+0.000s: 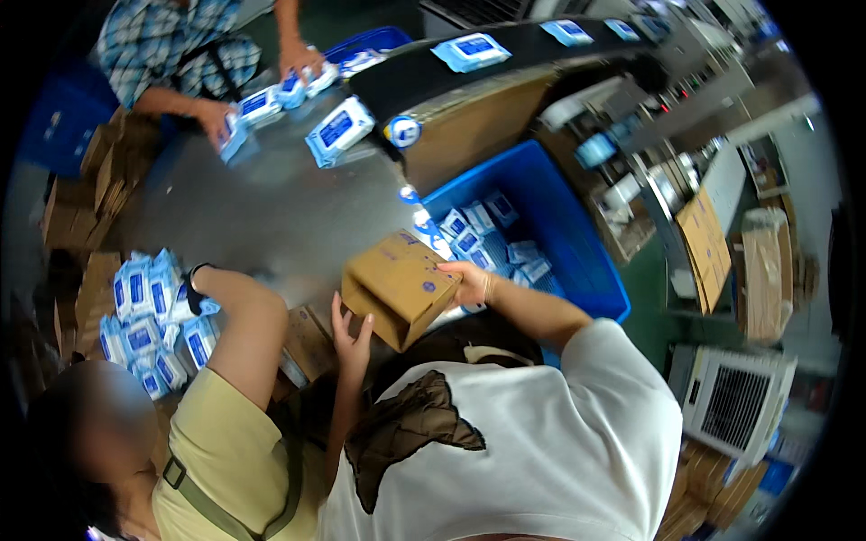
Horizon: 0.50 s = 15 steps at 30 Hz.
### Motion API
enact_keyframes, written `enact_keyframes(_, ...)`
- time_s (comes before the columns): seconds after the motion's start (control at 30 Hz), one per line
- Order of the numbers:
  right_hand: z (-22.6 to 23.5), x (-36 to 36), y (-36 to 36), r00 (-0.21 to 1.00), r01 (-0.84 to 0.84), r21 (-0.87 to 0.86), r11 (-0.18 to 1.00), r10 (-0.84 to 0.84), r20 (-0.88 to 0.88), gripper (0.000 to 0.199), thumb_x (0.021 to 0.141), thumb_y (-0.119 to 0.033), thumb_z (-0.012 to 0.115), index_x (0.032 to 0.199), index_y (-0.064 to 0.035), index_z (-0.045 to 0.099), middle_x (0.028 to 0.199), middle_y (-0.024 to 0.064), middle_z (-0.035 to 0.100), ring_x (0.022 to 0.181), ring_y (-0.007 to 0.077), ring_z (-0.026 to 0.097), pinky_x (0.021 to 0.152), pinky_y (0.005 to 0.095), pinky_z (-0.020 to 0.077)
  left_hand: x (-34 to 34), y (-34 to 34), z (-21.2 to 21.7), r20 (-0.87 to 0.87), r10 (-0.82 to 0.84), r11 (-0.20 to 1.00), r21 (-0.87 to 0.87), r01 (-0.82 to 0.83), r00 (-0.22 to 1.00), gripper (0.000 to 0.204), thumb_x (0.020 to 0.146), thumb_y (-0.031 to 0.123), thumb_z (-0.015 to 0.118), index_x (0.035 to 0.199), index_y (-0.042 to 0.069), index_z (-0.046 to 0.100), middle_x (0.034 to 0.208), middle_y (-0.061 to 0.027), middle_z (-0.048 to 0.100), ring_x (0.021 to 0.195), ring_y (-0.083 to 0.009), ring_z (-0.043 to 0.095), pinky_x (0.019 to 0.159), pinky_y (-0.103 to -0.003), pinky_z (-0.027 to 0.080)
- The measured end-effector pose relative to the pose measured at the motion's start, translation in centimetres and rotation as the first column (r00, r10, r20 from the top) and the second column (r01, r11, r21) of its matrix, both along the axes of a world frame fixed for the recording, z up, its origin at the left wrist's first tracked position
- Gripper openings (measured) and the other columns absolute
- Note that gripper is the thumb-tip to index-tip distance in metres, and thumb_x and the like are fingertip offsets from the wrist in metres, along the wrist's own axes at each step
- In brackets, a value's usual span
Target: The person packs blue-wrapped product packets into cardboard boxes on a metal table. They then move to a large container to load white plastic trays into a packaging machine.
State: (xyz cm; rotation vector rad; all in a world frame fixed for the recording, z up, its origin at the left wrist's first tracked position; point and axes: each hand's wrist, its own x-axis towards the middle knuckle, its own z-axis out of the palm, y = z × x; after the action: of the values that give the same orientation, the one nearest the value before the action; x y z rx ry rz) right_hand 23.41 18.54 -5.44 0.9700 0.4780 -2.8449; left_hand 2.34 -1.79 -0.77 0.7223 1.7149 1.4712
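Note:
Neither of my hands is in view. Right below me a person in a white shirt (541, 433) holds a small brown cardboard box (401, 284) with both hands, one hand (469, 284) on its right side and the other hand (350, 335) at its lower left. To the left, a person in a yellow-green shirt (225, 442) reaches an arm to a heap of blue-and-white wipe packs (144, 316) on the grey table (271, 207). At the far side, a third person in a checked shirt (171, 45) handles a row of such packs (271, 104).
A blue crate (577, 243) with several packs stands right of the table. A black conveyor belt (505, 54) carries packs at the top. Flat cardboard stacks (81, 198) lie at the left, machinery (667, 162) and a white unit (735, 397) at the right.

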Motion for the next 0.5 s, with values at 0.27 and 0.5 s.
enact_keyframes(0.27, -6.3, -5.8, -6.3, 0.966, -0.233, -0.356, 0.905, 0.172, -0.194, 0.051, 0.089, -0.050, 0.053, 0.126, -0.0144, 0.054, 0.127, 0.0128, 0.057, 0.119, 0.0319, 0.052, 0.106, 0.0505, 0.0337, -4.6, -0.2, 0.5, -0.357, 0.191, 0.951, -0.161, -0.262, 0.914, 0.089, 0.069, -0.017, 0.049, 0.149, 0.010, 0.022, 0.150, -0.0188, 0.021, 0.139, -0.0340, 0.024, 0.111, -0.040, 0.026)
enact_keyframes(0.5, -7.4, -10.7, 5.4, 0.495, -0.632, 0.772, -0.061, 0.735, 0.463, 0.047, 0.082, -0.034, 0.070, 0.117, -0.0038, 0.060, 0.108, 0.0136, 0.067, 0.097, 0.0239, 0.064, 0.082, 0.0376, 0.0522, -0.6, 0.0, 3.1, -0.332, -0.094, 0.923, -0.383, -0.044, 0.938, 0.089, 0.069, -0.021, 0.042, 0.149, 0.011, 0.020, 0.153, -0.0215, 0.012, 0.141, -0.0417, 0.015, 0.113, -0.042, 0.024)
